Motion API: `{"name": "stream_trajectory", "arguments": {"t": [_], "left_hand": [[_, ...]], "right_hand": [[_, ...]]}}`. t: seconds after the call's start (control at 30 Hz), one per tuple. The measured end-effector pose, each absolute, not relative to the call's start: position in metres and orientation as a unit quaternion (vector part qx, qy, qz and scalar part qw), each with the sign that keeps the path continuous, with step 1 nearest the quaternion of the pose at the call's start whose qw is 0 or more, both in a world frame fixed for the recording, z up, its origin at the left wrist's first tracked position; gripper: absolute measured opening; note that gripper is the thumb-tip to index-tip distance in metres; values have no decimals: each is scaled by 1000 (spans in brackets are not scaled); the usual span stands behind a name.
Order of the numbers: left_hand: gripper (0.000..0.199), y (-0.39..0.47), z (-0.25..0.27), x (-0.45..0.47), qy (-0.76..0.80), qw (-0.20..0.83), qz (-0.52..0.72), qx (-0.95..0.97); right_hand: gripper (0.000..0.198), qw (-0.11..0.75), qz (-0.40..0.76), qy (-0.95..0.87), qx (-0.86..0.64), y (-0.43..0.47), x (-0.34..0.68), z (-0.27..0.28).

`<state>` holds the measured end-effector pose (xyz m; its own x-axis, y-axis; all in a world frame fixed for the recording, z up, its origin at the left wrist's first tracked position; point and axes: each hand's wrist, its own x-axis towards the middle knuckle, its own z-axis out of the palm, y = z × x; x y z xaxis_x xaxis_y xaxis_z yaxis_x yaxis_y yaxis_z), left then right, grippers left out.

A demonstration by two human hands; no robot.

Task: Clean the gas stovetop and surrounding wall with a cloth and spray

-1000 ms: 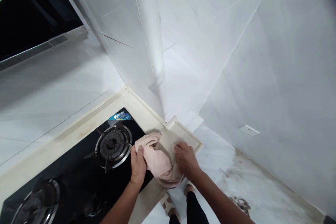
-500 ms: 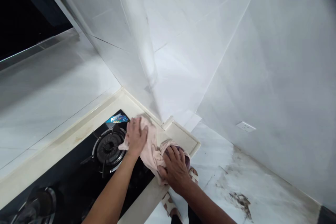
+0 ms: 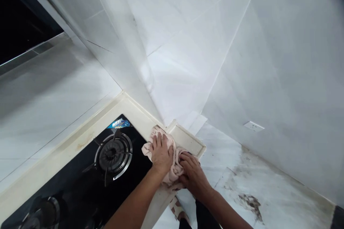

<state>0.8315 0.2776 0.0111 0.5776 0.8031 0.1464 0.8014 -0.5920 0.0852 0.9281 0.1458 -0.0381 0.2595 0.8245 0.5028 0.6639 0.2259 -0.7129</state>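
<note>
Nearest, the right hand's (image 3: 195, 171) fingers are curled together on the bunched pink cloth (image 3: 176, 164) (grip can't be told, honestly). Further up, it's pressed by the left hand (image 3: 162, 155), fingers slightly spread. It's been dragged off the gas burner (image 3: 111, 153), so it's now bunched on the tabletop (image 3: 139, 118) beside it.

We see matt, rough cloth (image 3: 175, 170) at lower centre, a glossy hob (image 3: 80, 189) lower left, a smooth wall (image 3: 282, 53) upper right.
</note>
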Motion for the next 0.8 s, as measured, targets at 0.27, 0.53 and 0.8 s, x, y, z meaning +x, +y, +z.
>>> {"name": "stream_trajectory", "arguments": {"t": [0.27,0.53,0.8], "left_hand": [[28,257,12,843,327,366,150,858],[46,258,46,872,289,776,200,523],[35,289,60,813,447,310,308,780]], "right_hand": [[32,631,280,-333,-642,127,945,-45],[69,663,180,-371,-625,165,963,6],[33,409,54,-529,-742,226,978,4]]}}
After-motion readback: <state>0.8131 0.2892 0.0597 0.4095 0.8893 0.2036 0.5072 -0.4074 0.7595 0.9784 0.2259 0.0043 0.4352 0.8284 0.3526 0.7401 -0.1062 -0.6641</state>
